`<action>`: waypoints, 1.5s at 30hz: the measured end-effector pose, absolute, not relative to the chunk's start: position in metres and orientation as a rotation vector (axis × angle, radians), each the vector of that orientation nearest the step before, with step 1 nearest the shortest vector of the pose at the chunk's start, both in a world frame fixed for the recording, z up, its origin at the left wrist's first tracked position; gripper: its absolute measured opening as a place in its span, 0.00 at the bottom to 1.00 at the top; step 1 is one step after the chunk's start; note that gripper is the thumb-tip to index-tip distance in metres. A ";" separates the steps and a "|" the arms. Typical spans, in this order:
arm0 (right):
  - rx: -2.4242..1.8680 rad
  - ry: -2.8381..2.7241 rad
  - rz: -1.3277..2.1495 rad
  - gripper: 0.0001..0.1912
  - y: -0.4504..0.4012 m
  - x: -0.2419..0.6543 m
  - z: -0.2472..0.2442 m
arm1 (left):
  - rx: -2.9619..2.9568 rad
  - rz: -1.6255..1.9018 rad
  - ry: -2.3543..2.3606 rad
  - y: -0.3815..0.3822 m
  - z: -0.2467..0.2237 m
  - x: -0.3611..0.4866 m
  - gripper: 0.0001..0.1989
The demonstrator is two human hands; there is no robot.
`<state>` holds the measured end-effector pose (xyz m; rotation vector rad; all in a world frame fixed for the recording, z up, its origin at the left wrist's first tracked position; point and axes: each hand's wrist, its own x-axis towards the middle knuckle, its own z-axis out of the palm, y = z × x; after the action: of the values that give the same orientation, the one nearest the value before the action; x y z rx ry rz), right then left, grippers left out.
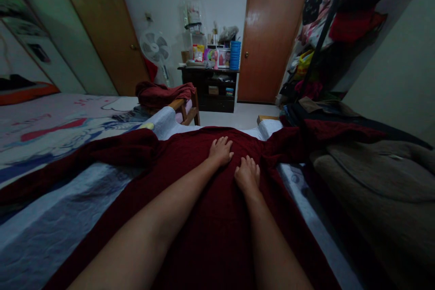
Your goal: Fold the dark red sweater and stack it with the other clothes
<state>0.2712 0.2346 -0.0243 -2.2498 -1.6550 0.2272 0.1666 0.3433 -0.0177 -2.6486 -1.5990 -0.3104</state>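
Observation:
A dark red long-sleeved garment [210, 217] lies spread out before me, its collar end away from me and its sleeves stretched to both sides. My left hand [221, 150] rests palm down on the upper part of the cloth, fingers spread. Slightly nearer and to the right, my right hand [248, 173] also lies on the garment, its fingers extended and a little bent. Neither hand grips anything visible. Under the garment is a light grey-blue padded surface [84, 208], showing on both sides.
A patterned bedspread [68, 122] extends on the left. Folded reddish cloth [163, 94] lies on a wooden frame. At right sits a brown plush item [380, 172]. Farther back are a fan [155, 47], a dark cabinet [190, 90], a wooden door [268, 31] and hanging bags [353, 22].

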 end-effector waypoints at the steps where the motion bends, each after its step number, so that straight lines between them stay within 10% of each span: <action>1: -2.247 -1.661 0.234 0.28 0.234 0.272 -0.023 | -2.591 -0.333 -1.661 0.342 -0.018 0.162 0.26; 20: -2.249 -1.608 0.132 0.27 0.235 0.268 -0.029 | -2.407 -0.125 -2.107 0.396 -0.021 0.072 0.36; 45: -2.304 -1.760 0.230 0.31 0.233 0.272 -0.017 | -2.543 -0.211 -1.879 0.161 -0.028 0.102 0.30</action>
<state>0.2717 0.2325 -0.0168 -2.3045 -1.7596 0.2300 0.1025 0.1612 -0.0278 -2.5430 -1.8795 -0.2105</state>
